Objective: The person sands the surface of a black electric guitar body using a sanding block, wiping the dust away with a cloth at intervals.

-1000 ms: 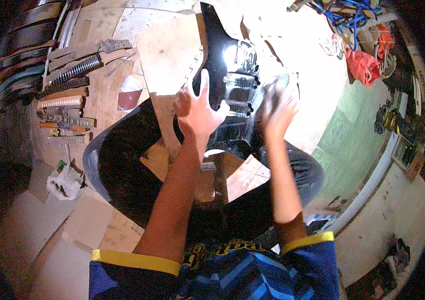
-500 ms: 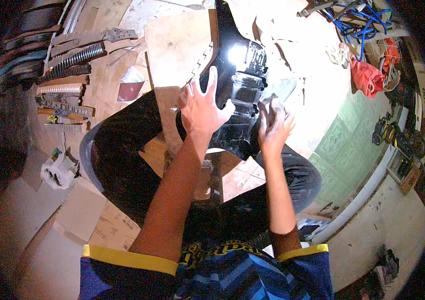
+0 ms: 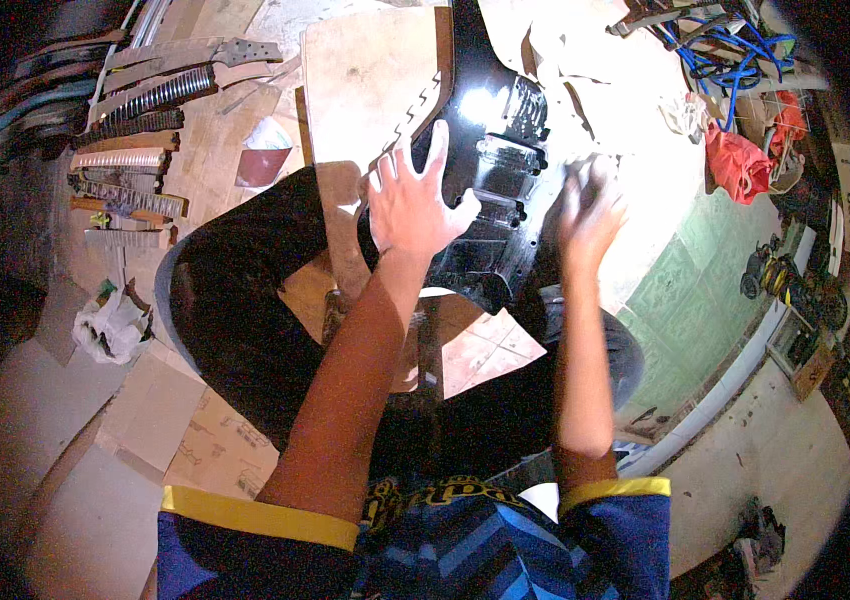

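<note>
A glossy black electric guitar body (image 3: 511, 244) with cut-out cavities lies in front of me, its neck end pointing away. My left hand (image 3: 417, 205) rests on its left side, fingers spread and holding nothing. Just off the right edge of the body is my right hand (image 3: 590, 212), smeared by motion, so I cannot tell how its fingers are bent or whether they hold something. Beneath the guitar body sits a pale wooden board (image 3: 370, 85). A bright glare covers part of the black surface.
At the far left lie several rasps and files (image 3: 125, 160) beside a piece of dark red sandpaper (image 3: 263, 168). A white plastic bag (image 3: 113, 325) is nearer. On the right are a red cloth (image 3: 738, 165), blue cords (image 3: 735, 60) and green floor tiles (image 3: 690, 265).
My right hand has moved right and slightly away, off the guitar body's edge. The left hand keeps its spread hold on the body. The whole view has shifted slightly.
</note>
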`<state>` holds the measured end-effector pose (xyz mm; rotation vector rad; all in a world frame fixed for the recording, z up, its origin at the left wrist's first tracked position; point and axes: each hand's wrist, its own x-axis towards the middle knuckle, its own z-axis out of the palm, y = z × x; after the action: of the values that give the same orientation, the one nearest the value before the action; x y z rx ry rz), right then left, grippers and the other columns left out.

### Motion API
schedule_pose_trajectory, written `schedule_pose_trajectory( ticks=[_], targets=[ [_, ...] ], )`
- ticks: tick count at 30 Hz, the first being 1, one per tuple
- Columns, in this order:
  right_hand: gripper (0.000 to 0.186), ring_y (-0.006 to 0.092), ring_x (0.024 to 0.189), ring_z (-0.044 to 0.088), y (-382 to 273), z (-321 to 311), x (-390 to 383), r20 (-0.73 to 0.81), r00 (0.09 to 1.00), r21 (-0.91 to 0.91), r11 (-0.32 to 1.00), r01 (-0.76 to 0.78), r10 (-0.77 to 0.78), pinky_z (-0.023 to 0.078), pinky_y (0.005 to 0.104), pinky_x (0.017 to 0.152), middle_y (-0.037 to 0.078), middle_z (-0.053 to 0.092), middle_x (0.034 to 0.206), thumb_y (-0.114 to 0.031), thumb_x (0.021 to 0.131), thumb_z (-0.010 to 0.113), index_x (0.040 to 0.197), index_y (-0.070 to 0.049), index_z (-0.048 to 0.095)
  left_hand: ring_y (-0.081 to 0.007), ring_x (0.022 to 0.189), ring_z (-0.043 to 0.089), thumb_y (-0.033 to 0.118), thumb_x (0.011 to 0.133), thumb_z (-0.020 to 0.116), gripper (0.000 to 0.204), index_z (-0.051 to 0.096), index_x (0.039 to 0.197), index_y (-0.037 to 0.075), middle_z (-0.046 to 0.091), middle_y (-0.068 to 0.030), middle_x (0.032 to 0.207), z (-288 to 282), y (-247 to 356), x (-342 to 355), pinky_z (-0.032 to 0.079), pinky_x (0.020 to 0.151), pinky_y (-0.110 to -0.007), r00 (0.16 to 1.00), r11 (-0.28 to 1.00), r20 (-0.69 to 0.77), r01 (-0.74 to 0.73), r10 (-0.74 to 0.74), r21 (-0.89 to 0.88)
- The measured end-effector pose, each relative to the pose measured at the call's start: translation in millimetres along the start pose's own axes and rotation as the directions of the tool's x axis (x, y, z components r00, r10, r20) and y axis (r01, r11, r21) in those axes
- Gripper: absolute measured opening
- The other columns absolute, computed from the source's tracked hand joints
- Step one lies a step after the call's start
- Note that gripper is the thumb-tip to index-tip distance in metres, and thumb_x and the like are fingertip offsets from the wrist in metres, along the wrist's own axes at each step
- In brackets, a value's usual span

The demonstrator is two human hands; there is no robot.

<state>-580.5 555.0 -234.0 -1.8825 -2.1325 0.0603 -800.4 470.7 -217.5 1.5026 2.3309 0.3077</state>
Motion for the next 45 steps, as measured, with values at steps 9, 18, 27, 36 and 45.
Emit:
schedule_pose_trajectory(
  ticks=[9,18,27,36,45],
  targets=[
    [0.050,0.0436,0.114,0.060,-21.9,-17.3,-61.1,0.068,0.996,0.144,0.988,0.054,-0.065,0.045,0.0491,0.103,0.029,0.061,0.123,-0.009,0.086,0.078,0.130,0.002,0.060,-0.0440,0.129,0.049,0.053,0.075,0.074,0.099,0.030,0.161,0.029,0.049,-0.0276,0.138,-1.2,-5.6,-2.1,0.039,0.105,-0.058,0.999,0.999,0.005,0.033,-0.033,0.036],
    [0.036,0.0441,0.111,0.062,-8.4,-3.0,-18.0,-0.097,0.993,0.113,0.991,0.071,-0.061,0.048,0.0516,0.096,0.028,0.067,0.113,-0.018,0.090,0.075,0.120,0.000,0.066,-0.0411,0.127,0.050,0.051,0.075,0.075,0.099,0.030,0.161,0.029,0.050,-0.0256,0.137,1.3,-0.7,-0.5,0.039,0.105,-0.056,1.000,1.000,0.014,0.016,-0.016,0.026],
    [0.046,0.0450,0.107,0.061,15.8,2.8,49.7,0.091,0.984,0.052,0.986,-0.158,0.153,0.047,0.0512,0.095,0.028,0.066,0.113,-0.030,0.093,0.072,0.124,0.003,0.065,-0.0432,0.127,0.050,0.051,0.076,0.074,0.100,0.029,0.161,0.026,0.049,-0.0286,0.139,-0.4,3.3,2.0,0.039,0.107,-0.058,0.999,1.000,0.042,0.015,-0.015,-0.015],
    [0.045,0.0444,0.105,0.062,1.1,-3.3,3.0,0.076,0.997,-0.001,1.000,0.005,-0.005,0.047,0.0523,0.092,0.026,0.067,0.112,-0.032,0.092,0.074,0.125,-0.002,0.066,-0.0424,0.129,0.049,0.052,0.076,0.073,0.099,0.029,0.161,0.026,0.048,-0.0275,0.140,0.7,-3.4,-2.8,0.039,0.105,-0.057,1.000,1.000,0.027,0.004,-0.005,0.027],
    [0.044,0.0451,0.117,0.056,-52.4,-13.2,-48.0,0.133,0.991,0.108,0.994,0.008,-0.022,0.042,0.0527,0.104,0.029,0.058,0.127,-0.016,0.086,0.079,0.126,-0.008,0.066,-0.0430,0.127,0.050,0.053,0.076,0.073,0.101,0.026,0.162,0.030,0.048,-0.0279,0.139,0.4,-7.6,-3.5,0.040,0.106,-0.058,0.999,0.998,0.010,0.031,-0.031,0.048]
  ],
)
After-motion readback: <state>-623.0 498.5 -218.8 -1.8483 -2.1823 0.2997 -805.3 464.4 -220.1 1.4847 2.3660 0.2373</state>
